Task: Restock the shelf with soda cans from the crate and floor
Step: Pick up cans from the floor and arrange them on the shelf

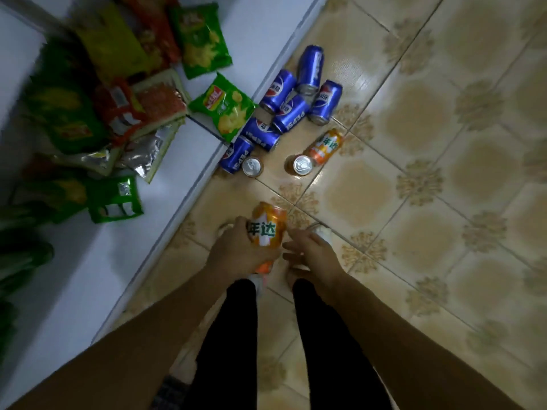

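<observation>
Your left hand (236,251) has its fingers wrapped round an orange aluminium soda can with green-and-white lettering (268,229), held low in the centre of the frame above the floor. Your right hand (310,253) sits just beside it, fingers loose and a bit spread, holding nothing. Can't tell if the fingertips actually touch the can. Under both hands you've got your legs in black trousers (236,335).

Going up the frame, on the beige patterned floor tiles (414,187), there are two upright cans seen from their silver tops. One upright can (252,166) is right by the shelf edge. The other upright can (302,165) is up against a second orange can lying on its side (325,146). Above those, a bunch of six blue Pepsi cans (290,113) lies tumbled together along the shelf edge.

The white shelf board (88,276) runs down the left side. Green, red and yellow snack bags (118,99) are piled on it at the upper left, and one green crisp bag (222,106) hangs over the edge, just touching the blue cans.
</observation>
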A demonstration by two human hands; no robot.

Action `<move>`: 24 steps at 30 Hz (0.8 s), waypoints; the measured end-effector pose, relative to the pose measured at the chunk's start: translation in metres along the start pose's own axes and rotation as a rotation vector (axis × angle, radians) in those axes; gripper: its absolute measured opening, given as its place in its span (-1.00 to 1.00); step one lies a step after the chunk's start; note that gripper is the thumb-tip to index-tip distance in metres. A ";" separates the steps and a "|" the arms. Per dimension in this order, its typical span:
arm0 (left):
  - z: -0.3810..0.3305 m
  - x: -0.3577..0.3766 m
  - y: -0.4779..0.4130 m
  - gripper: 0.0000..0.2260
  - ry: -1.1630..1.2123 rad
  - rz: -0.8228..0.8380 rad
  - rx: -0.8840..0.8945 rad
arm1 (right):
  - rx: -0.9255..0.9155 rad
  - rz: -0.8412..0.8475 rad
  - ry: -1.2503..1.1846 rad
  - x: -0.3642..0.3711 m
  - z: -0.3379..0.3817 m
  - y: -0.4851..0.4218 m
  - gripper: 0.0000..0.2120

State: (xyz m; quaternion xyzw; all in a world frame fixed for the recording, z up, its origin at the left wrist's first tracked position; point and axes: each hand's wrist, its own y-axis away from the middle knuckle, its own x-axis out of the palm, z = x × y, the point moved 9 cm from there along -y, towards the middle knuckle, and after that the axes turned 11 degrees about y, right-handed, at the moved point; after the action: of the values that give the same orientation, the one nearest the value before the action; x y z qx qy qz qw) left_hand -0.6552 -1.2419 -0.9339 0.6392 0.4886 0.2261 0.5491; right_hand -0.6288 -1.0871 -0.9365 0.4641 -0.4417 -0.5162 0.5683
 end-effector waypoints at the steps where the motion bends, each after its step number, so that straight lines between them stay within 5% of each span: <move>1: -0.017 0.000 0.035 -0.30 -0.077 0.001 0.029 | -0.022 0.017 -0.059 0.003 0.007 0.033 -0.57; 6: -0.089 -0.019 0.192 -0.28 -0.447 -0.104 0.338 | -0.076 0.016 -0.245 0.015 0.024 0.181 -0.40; 11: -0.087 -0.057 0.281 -0.29 0.219 0.063 0.304 | -0.152 0.050 -0.195 0.003 0.031 0.290 -0.59; 16: -0.085 -0.078 0.347 -0.72 0.621 0.087 0.210 | -0.317 0.109 -0.251 -0.007 0.040 0.367 -0.59; 24: -0.068 -0.044 0.453 -0.61 1.037 0.194 0.258 | -0.571 0.287 -0.066 0.004 0.060 0.454 -0.54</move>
State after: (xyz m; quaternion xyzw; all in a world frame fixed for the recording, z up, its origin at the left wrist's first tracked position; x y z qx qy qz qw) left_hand -0.5592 -1.2115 -0.4848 0.5481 0.6581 0.4996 0.1298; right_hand -0.6071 -1.0787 -0.4791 0.2022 -0.3581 -0.5487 0.7279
